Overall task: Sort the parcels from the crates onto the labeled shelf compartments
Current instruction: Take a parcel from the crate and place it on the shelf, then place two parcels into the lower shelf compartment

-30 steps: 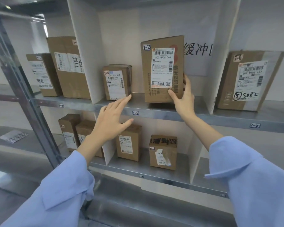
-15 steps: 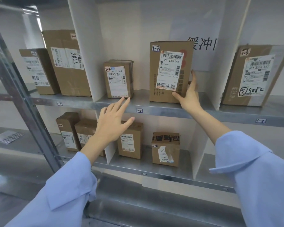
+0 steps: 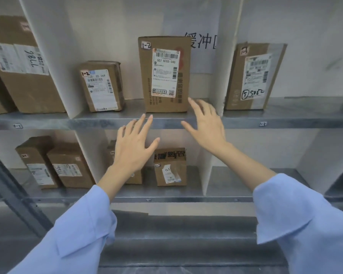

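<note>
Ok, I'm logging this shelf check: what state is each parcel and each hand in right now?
tall 1-2 parcel, upright on the upper shelf, no hand grips it
small 1-2 parcel, standing left of it, apart
1-3 parcel, standing, untouched
left hand, open, fingers spread, empty
right hand, open, empty

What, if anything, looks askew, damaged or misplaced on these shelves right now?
Little stands out. The lower-shelf parcel carries a wrinkled, crooked label. The small parcel tagged 1-2 looks rumpled along its right side. The tall parcel stands upright and square.
</note>
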### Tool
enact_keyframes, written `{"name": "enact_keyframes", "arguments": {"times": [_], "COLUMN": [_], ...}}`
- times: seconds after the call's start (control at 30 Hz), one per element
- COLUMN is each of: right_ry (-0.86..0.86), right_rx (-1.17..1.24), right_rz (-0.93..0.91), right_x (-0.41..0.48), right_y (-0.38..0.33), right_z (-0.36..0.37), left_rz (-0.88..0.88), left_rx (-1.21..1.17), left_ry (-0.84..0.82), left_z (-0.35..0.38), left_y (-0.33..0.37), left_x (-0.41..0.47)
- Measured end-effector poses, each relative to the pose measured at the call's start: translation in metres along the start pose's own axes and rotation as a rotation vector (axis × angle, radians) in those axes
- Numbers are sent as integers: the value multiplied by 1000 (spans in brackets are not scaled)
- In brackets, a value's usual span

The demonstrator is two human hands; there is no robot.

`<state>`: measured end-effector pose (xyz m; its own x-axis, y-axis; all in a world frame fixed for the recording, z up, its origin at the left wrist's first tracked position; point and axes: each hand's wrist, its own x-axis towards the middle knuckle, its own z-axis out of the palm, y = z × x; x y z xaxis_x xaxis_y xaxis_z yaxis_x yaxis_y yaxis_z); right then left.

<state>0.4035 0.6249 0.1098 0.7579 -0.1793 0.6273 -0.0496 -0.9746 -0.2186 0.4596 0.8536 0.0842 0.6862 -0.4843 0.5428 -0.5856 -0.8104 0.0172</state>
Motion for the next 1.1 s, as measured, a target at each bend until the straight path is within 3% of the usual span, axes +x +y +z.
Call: {"name": "enact_keyframes", "arguments": {"times": [0.37, 0.83, 1.1], "right_ry": [-142, -257, -210], "right_rx": [-291, -552, -592], "right_rz": [167, 644, 902], "right_x": [-94, -310, -412], "right_y": [115, 350, 435], "right_z": [-107, -333, -426], "left_rz": [266, 593, 802], "left_rx": [-182, -439, -521], "left_ry": [-30, -135, -157], "left_z": [8, 13, 13], "left_y": [176, 540, 714], "left_x": [24, -14, -34]}}
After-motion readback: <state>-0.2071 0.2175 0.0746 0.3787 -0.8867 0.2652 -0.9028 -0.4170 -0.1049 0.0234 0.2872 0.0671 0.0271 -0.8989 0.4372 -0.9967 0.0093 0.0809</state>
